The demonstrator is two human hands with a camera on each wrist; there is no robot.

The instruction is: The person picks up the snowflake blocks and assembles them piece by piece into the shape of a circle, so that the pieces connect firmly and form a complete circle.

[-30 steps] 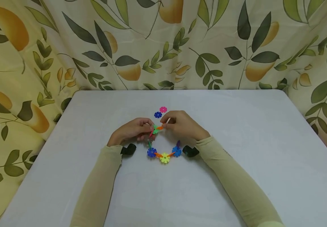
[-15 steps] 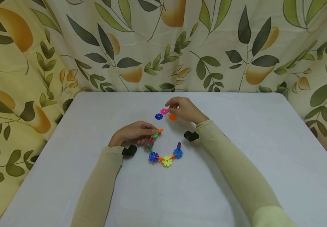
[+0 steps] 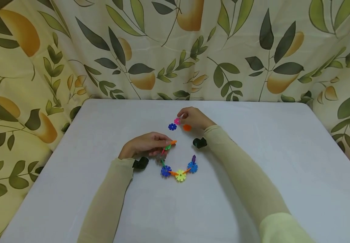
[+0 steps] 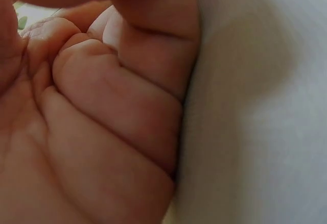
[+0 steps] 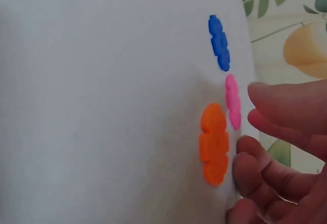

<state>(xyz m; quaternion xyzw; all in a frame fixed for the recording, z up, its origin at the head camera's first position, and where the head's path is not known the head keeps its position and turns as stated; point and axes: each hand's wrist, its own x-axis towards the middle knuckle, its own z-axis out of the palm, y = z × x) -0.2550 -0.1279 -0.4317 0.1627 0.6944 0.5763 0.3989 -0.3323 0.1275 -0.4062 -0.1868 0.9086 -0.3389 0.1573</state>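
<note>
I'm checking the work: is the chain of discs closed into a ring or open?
The chain is open: its orange end disc at the left hand and purple end disc stand apart, table showing between.

Head cam: dim, soft lt. Curtain (image 3: 150, 54) warmer/yellower at L, greyer ctr. Tabletop (image 3: 254, 135) muted grey-white; diffuse shadow along inner side of R sleeve (image 3: 242, 168). L-wrist cam: L palm (image 4: 102, 127) dim, creases fairly clear; tabletop beside it blurred, shaded. R-wrist cam: soft shadow L of orange disc (image 5: 214, 145); R fingers (image 5: 296, 104) sl. soft.
</note>
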